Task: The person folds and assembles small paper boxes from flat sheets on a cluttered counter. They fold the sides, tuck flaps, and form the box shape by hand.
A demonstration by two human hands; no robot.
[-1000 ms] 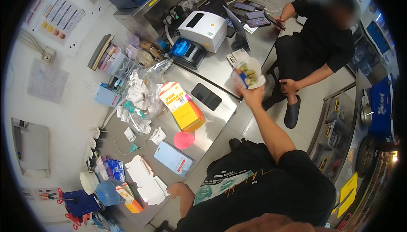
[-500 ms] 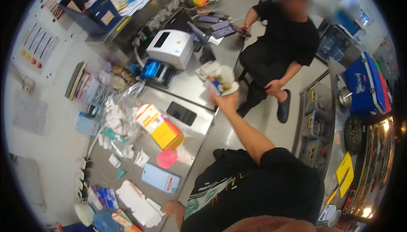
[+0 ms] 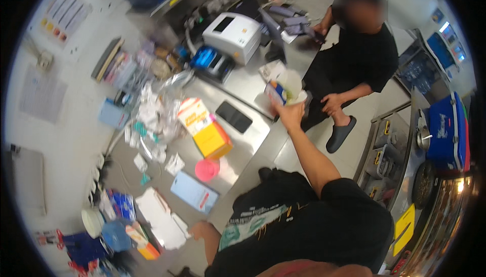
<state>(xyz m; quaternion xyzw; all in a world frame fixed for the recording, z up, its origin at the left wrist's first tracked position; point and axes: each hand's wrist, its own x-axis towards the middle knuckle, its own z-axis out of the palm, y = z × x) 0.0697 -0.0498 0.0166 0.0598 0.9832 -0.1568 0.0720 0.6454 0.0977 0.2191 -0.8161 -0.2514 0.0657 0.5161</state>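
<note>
My right arm reaches ahead over the front edge of the steel counter [image 3: 253, 148]. My right hand [image 3: 289, 115] is closed round a pale cup [image 3: 290, 85] with something green in it. A small blue, white and yellow packet [image 3: 275, 92] shows against the cup, and I cannot tell whether the hand grips that too. Low on the left, my left hand [image 3: 202, 230] is at the counter's edge, beside a torn white piece of cardboard [image 3: 161, 221]. Its fingers are blurred and partly hidden, so I cannot tell if they touch the cardboard.
On the counter are a black phone [image 3: 234, 116], an orange and white carton [image 3: 205, 129], a pink cup [image 3: 207, 169], a light blue box [image 3: 194, 192] and a white printer [image 3: 232, 36]. A person in black [image 3: 349, 59] sits ahead. Shelves with bins [image 3: 382, 160] stand right.
The whole view has shifted, so the counter and the seated person appear farther right. My right hand still holds the cup, and my left hand stays by the torn cardboard.
</note>
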